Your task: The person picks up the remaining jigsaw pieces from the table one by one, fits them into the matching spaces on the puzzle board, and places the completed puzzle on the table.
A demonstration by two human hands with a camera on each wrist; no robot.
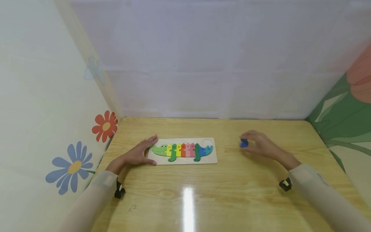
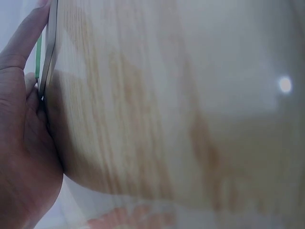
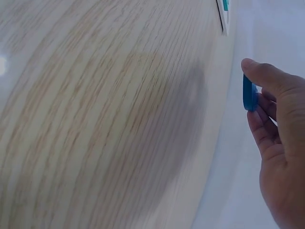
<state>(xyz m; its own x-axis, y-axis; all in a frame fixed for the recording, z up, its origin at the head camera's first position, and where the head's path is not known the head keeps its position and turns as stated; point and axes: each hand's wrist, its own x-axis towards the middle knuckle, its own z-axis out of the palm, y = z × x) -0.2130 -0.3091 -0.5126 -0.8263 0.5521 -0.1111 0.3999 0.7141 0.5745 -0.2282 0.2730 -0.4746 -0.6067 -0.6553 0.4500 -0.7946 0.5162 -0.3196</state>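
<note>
A pale wooden puzzle board (image 1: pixel 185 162) lies on the table, bearing a colourful crocodile of several interlocking pieces (image 1: pixel 182 150). My left hand (image 1: pixel 139 153) holds the board's left end, thumb on the near edge and fingers at the far edge. Only a sliver of that board edge (image 2: pixel 50 57) shows in the left wrist view. Off to the board's right, my right hand (image 1: pixel 259 145) pinches a small blue puzzle piece (image 1: pixel 244 143) between thumb and fingers, above the table. Seen edge-on in the right wrist view, the blue piece (image 3: pixel 248 93) is thin. A round outline marks the board's upper right corner.
The wood-grain table (image 1: pixel 232 193) carries a bright light reflection near its front. A white wall (image 1: pixel 203 64) stands behind it, and flower-printed panels (image 1: pixel 74 167) flank both sides. Each wrist bears a small black camera (image 1: pixel 285 184).
</note>
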